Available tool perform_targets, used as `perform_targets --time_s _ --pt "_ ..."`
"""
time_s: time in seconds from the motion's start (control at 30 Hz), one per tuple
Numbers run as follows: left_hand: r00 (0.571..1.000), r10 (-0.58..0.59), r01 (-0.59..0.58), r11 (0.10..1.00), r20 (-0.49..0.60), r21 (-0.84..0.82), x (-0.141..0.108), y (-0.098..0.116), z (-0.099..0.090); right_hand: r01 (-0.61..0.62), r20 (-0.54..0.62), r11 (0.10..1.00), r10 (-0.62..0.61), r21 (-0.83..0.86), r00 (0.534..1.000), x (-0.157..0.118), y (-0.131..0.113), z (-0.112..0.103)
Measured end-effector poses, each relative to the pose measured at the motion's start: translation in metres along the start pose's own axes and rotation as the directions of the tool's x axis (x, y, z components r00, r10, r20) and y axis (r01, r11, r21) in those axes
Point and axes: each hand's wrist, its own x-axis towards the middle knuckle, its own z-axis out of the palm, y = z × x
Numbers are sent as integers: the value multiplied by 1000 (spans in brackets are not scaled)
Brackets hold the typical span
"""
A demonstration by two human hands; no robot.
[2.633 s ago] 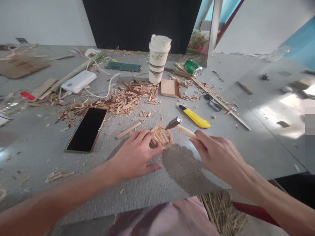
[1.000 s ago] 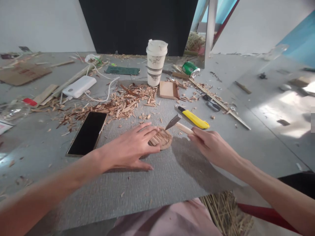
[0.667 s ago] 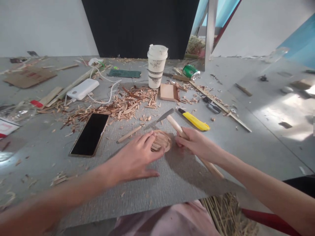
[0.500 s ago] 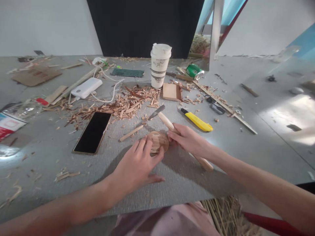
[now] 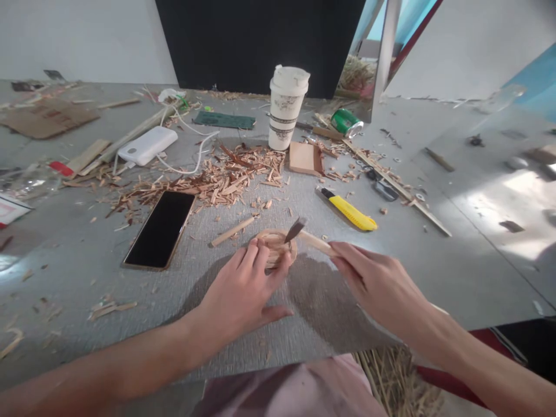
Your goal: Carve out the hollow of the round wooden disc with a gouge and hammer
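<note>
My left hand [image 5: 243,284] lies over the near left side of a round wooden piece [image 5: 274,238], its fingers and thumb gripping the rim against the table. The top of the piece looks rough and carved inside a paler rim. In my right hand [image 5: 373,275] is the pale wooden handle [image 5: 319,242] of a small adze-like tool. Its dark metal head [image 5: 296,229] is over the right part of the wood; whether it touches cannot be made out. A thin wooden stick with a small tip [image 5: 232,231] lies just left of the piece.
Reddish wood chips [image 5: 226,174] spread behind my hands. A black phone [image 5: 160,230] lies at left, a yellow utility knife [image 5: 350,211] at right. Farther back are a lidded paper cup [image 5: 286,110], a green can [image 5: 346,123], a white power bank [image 5: 147,146] and long wood strips.
My right hand has moved right and turned, with the tool's handle now slanting toward it and the metal head brought down over the round wood. My left hand stays on the piece.
</note>
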Motion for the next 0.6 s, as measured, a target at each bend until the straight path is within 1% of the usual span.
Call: perform_targets --time_s 0.03,0.13,0.17,0.2,0.27,0.33,0.47,0.6 --pt "1000 3 -3 1000 -1 1 0 0 0 -15 2 1000 15 -11 1000 -1 -2 1" --pt "999 8 -7 1000 -35 8 0 2 0 -52 -100 999 53 11 994 -2 -4 0" --pt "999 8 -8 1000 -46 8 0 2 0 -48 -110 999 49 5 993 -2 -4 0" --pt "999 7 -7 1000 -52 4 0 2 0 -40 -90 999 38 -12 995 -3 -4 1" --pt "999 4 -5 1000 -53 -6 -1 0 -1 -24 5 998 24 -59 1000 -5 -4 4" --pt "998 7 -9 999 -62 -31 -1 -4 -2 -41 68 995 48 -91 997 -6 -3 8" --pt "995 37 -47 993 -98 -109 -4 -13 -3 -63 70 993 70 -96 995 -3 -3 11" --pt "993 40 -53 992 -111 -112 -5 -16 -2 -62 56 993 67 -97 996 4 0 11"
